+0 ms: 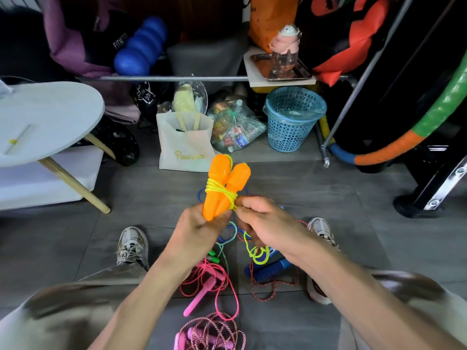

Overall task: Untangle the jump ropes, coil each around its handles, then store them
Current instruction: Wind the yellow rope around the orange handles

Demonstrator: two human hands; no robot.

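Note:
My left hand (199, 228) grips the lower ends of two orange handles (226, 181), held upright side by side. A yellow rope (221, 192) is wound several turns around their middle. My right hand (267, 223) pinches this rope beside the handles; its loose end (257, 253) dangles below in small loops. On the floor between my feet lie other ropes: a pink rope with pink handles (207, 286), blue handles (267, 270) with a red-speckled cord (275, 286), a green-white cord (225, 245), and a pink-white bundle (209, 334) at the bottom edge.
A white tote bag (184, 145) stands straight ahead on the grey tile floor, beside a clear plastic bag (235, 127) and a blue mesh basket (293, 117). A round white table (43, 120) is at left. A padded hoop (404, 142) and black stand (429, 193) are at right.

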